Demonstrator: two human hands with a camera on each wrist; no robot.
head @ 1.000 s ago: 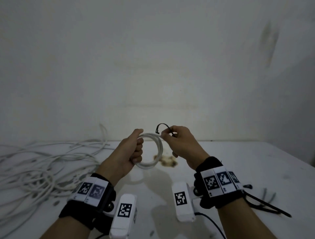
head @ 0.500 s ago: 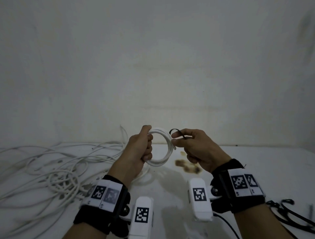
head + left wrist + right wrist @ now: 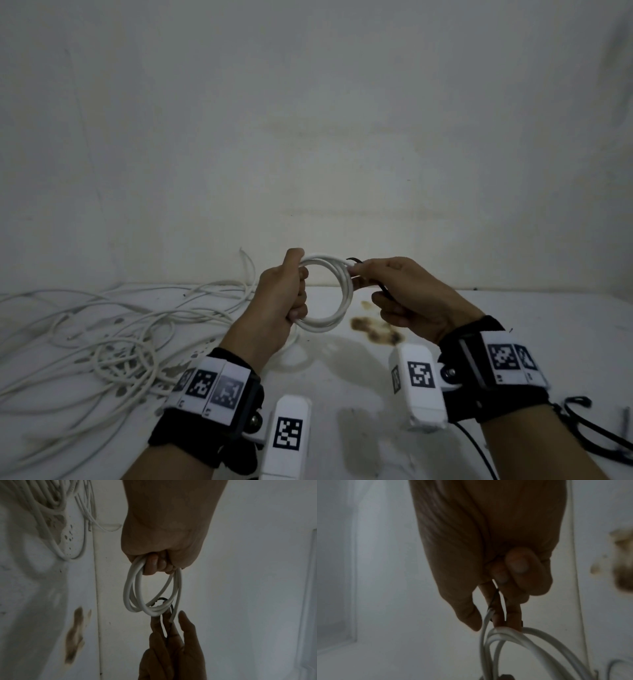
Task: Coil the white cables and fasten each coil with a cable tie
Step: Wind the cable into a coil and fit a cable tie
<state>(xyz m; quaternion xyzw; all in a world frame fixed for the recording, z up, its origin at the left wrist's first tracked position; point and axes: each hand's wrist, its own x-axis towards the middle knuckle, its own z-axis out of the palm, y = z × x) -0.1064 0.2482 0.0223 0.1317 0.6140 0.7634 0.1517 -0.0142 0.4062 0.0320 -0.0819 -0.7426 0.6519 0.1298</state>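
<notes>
A small coil of white cable (image 3: 337, 298) hangs in the air above the table, gripped on its left side by my left hand (image 3: 286, 294). In the left wrist view the coil (image 3: 135, 601) dangles from the curled fingers (image 3: 154, 565). My right hand (image 3: 394, 291) pinches a thin black cable tie (image 3: 354, 262) at the coil's upper right; the tie (image 3: 169, 605) loops around the strands there. In the right wrist view the tie (image 3: 494, 599) runs between the fingertips down to the coil (image 3: 530, 639).
A tangle of loose white cables (image 3: 113, 335) covers the left of the white table (image 3: 342, 383). A brown stain (image 3: 373, 330) lies under the hands. More black ties (image 3: 596, 428) lie at the right edge. A pale wall stands close behind.
Both hands drifted slightly right and up in view. The right hand has closed in on the coil, and the black tie now sits tight against the strands instead of arching above them.
</notes>
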